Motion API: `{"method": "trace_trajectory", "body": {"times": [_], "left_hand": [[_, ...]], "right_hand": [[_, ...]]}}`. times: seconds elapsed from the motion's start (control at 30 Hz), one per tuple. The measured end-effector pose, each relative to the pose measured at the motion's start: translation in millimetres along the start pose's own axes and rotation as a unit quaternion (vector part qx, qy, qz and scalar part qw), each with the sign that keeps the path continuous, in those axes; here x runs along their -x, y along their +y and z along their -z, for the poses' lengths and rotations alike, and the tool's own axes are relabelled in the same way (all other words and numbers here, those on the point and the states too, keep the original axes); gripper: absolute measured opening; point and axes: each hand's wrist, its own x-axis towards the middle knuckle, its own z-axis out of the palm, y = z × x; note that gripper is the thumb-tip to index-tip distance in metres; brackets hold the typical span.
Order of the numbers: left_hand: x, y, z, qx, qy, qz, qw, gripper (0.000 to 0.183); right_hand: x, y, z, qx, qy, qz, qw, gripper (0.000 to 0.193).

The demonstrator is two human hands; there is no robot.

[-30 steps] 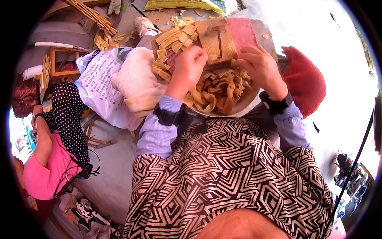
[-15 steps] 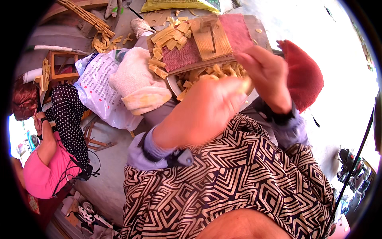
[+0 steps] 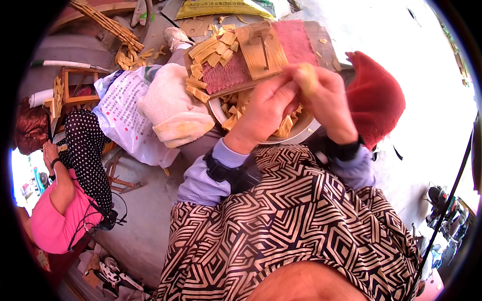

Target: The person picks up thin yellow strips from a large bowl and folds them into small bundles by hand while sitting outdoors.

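Observation:
My left hand (image 3: 266, 108) and my right hand (image 3: 325, 98) meet above a pale round basin (image 3: 307, 131). Both have their fingers pinched together, right against left. A small yellow piece (image 3: 307, 79) shows at the fingertips; most of it is covered, and its kind I cannot make out. Folded yellow strips (image 3: 285, 126) lie in the basin under my hands. Across the basin's far side rests a board (image 3: 324, 40) covered with red cloth. On it sit a wooden block (image 3: 251, 52) with a thin metal bar and a pile of flat yellow strips (image 3: 213, 50).
A pink towel (image 3: 175, 103) and a white printed plastic bag (image 3: 130, 115) lie to the left. Red cloth (image 3: 376, 98) is at the right. Another person in pink (image 3: 57, 215) sits at far left near a small wooden stool (image 3: 80, 85). A yellow sack (image 3: 226, 7) lies beyond the board.
My left hand has drawn back from over the basin toward the left, uncovering strips. Both hands now touch at the fingertips, where before they were apart and blurred.

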Motion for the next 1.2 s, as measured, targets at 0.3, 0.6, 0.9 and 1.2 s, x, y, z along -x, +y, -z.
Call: {"method": "trace_trajectory", "body": {"times": [0.3, 0.6, 0.9, 1.2], "left_hand": [[-8, -33, 25, 0.081, -0.012, 0.101, 0.991, 0.016], [-12, -36, 42, -0.561, 0.087, -0.282, 0.774, 0.020], [-6, -29, 31, -0.409, 0.053, -0.230, 0.882, 0.030], [-23, -40, 26, -0.445, 0.178, -0.174, 0.860, 0.013]], "right_hand": [[-14, 43, 12, 0.459, 0.081, 0.262, 0.845, 0.020], [-20, 75, 20, 0.153, -0.030, -0.016, 0.988, 0.034], [-16, 76, 17, -0.253, -0.101, -0.111, 0.956, 0.017], [-12, 65, 8, 0.129, 0.107, 0.227, 0.959, 0.010]]}}
